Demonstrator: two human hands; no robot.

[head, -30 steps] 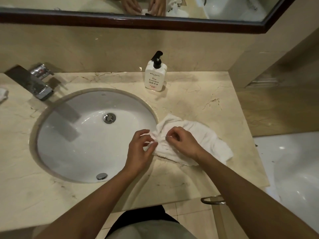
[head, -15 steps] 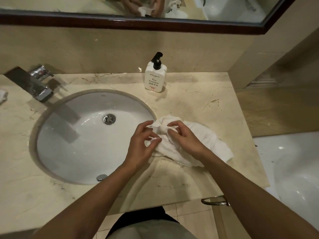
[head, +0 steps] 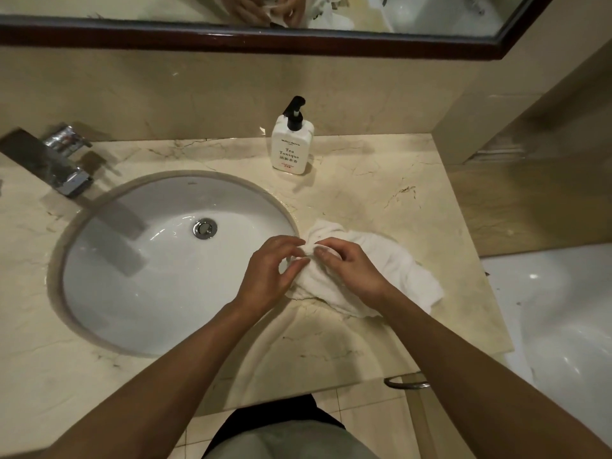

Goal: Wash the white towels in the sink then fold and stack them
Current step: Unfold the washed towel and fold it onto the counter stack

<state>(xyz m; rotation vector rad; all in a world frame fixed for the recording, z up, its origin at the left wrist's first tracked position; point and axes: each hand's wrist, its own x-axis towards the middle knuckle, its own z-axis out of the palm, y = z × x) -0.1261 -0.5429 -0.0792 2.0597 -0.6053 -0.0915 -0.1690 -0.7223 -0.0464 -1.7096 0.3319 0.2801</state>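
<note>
Both hands work one crumpled white cloth towel lying on the beige marble counter just right of the oval white ceramic sink. Left hand pinches a bunched fold at the towel's sink-side edge, thumb and fingers curled; right hand grips the same bunch beside it. Behind the sink's right rim stands a white pump bottle with black nozzle; a chrome faucet sits at the sink's left

A white towel lies crumpled on the desk, its bunched near end pinched between the left hand and right hand; the rest trails out rumpled beyond the right hand's wrist.
</note>
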